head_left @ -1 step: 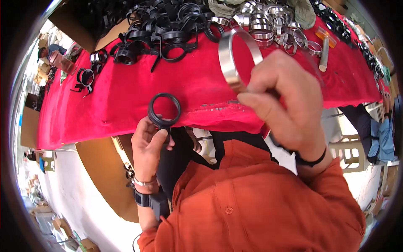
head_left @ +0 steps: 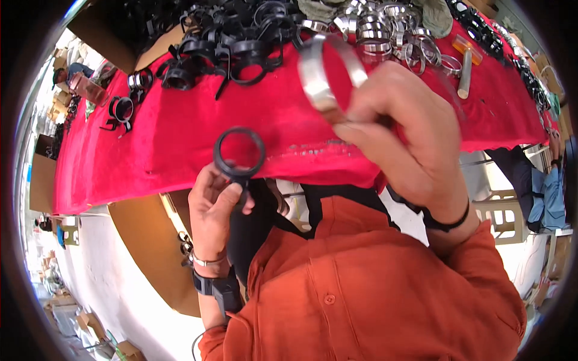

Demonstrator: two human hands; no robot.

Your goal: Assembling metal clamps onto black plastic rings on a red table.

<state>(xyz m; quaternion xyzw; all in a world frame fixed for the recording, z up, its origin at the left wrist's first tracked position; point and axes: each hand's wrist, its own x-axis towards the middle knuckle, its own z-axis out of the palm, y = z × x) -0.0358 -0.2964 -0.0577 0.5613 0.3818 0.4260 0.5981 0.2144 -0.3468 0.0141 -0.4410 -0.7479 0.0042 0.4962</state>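
Note:
My left hand (head_left: 212,207) is closed around the short stem of a black ring (head_left: 233,171), which stands upright above the fingers near the table's front edge. Higher and to the right, my right hand (head_left: 415,129) pinches a wide shiny silver metal ring (head_left: 315,84) at its lower edge between thumb and fingers. The silver ring is tilted, slightly blurred and apart from the black one. Behind it lie a heap of black rings with stems (head_left: 247,48) and a pile of silver rings (head_left: 374,33).
A red cloth (head_left: 174,132) covers the table. On its right lies a mallet (head_left: 465,75) with an orange head; at left are a few separate black rings (head_left: 122,109). An open cardboard box (head_left: 99,36) stands back left. Another person (head_left: 546,198) in blue is at far right.
My right hand has shifted a little up and to the left with the silver ring. The black ring in my left hand has moved slightly right and up.

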